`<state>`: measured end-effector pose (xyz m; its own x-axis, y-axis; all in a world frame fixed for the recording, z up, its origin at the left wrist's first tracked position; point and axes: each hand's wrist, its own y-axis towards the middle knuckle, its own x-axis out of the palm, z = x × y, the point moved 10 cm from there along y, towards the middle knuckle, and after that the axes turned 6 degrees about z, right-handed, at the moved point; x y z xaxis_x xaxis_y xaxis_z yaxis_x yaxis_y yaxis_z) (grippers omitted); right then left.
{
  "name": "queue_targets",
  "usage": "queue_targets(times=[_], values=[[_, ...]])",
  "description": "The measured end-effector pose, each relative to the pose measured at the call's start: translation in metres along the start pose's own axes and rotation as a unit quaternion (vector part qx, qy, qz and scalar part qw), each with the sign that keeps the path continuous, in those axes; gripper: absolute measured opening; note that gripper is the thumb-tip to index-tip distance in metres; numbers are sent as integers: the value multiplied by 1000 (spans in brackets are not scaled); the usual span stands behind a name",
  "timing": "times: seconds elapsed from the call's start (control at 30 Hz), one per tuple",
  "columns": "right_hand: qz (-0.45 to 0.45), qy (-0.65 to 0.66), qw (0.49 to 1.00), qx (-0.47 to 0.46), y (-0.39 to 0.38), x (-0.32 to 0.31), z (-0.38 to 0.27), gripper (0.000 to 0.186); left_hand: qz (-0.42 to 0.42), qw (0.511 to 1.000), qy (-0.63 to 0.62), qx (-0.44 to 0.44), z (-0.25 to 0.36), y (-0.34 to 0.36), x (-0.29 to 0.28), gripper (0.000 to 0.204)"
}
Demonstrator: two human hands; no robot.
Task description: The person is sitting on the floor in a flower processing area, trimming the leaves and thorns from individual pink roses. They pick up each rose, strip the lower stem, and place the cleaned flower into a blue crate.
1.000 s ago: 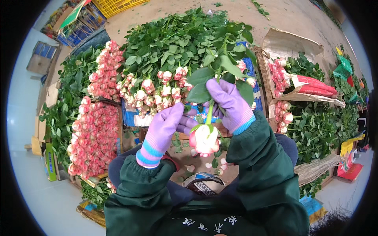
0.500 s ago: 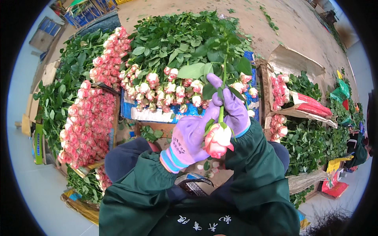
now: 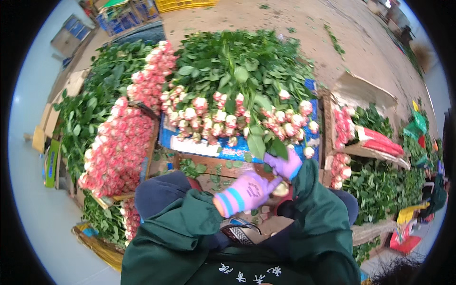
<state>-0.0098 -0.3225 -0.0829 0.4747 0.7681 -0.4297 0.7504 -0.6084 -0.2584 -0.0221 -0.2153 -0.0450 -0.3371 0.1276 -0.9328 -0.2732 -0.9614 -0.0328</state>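
Note:
My right hand (image 3: 286,167), in a purple glove, is closed around the upper stem of a rose. The rose's pale bloom (image 3: 281,190) hangs head down just below that hand, and its leaves (image 3: 257,142) reach up and away over the blue crate. My left hand (image 3: 249,191), in a purple glove with a striped cuff, is beside the bloom with a finger stretched toward it. Its other fingers are blurred, so its grip is unclear. In front of me, pink and white roses (image 3: 221,121) lie with their blooms toward me on a blue printed surface (image 3: 194,144).
Tightly stacked pink roses (image 3: 121,149) stand at my left. More roses (image 3: 339,166) and a cardboard-lined rack (image 3: 363,88) are at my right. Fallen petals and leaves lie by my shoe (image 3: 240,232). A yellow crate (image 3: 185,4) sits at the far edge.
Both hands have come lower with the rose. The left hand has moved off the stem area to beside the bloom. The whole view has shifted slightly down and right.

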Motion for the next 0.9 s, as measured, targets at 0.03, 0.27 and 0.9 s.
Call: queue_targets(times=[0.03, 0.27, 0.9], values=[[38, -121, 987, -96, -4, 2, 4, 31, 34, 999, -14, -2, 2, -6, -3, 58], [-13, -412, 908, -78, -19, 5, 61, 41, -1, 1000, -19, 5, 5, -22, 7, 57], [96, -352, 888, -280, -37, 10, 18, 46, -19, 998, -53, -14, 1, -61, 30, 60]])
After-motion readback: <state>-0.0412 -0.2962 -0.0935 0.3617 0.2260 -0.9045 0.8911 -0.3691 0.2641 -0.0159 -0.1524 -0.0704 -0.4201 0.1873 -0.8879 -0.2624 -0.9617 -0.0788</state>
